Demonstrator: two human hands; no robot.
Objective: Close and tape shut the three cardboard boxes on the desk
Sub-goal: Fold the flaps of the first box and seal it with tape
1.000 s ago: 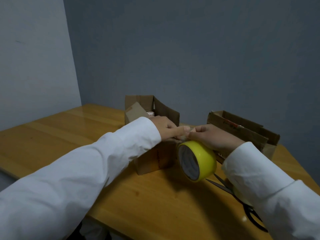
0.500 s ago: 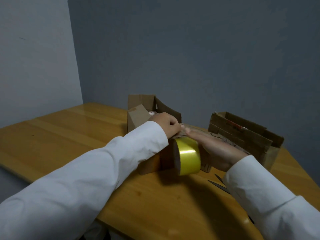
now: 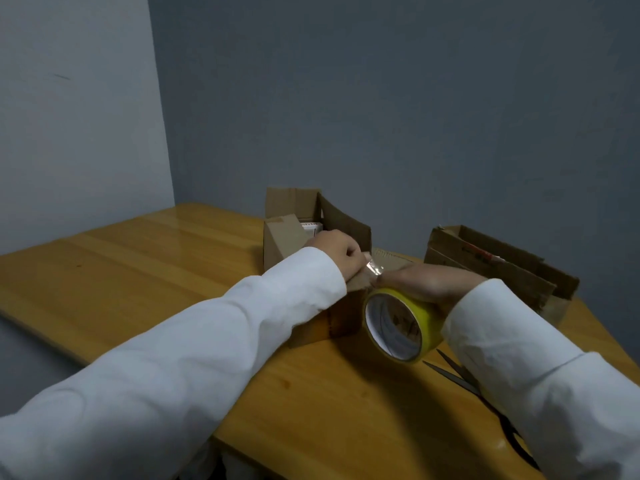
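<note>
One view only, so no part of the scene is being shared between cameras. The head camera is sitting above and behind both hands, facing forward and down across the desk [image 3: 145, 282] toward the room corner. It is working close in: both white sleeves are filling the lower frame, the left hand [image 3: 337, 252] and the right hand [image 3: 429, 284] are meeting near centre. Wide-angle bending is showing at the edges. Beyond the hands, the wall [image 3: 381, 98] is taking up the upper half. Beyond the left hand an open box [image 3: 301, 220] is showing; beyond the right hand, another box [image 3: 502, 265]. The desk's near edge is crossing under the left sleeve.
</note>
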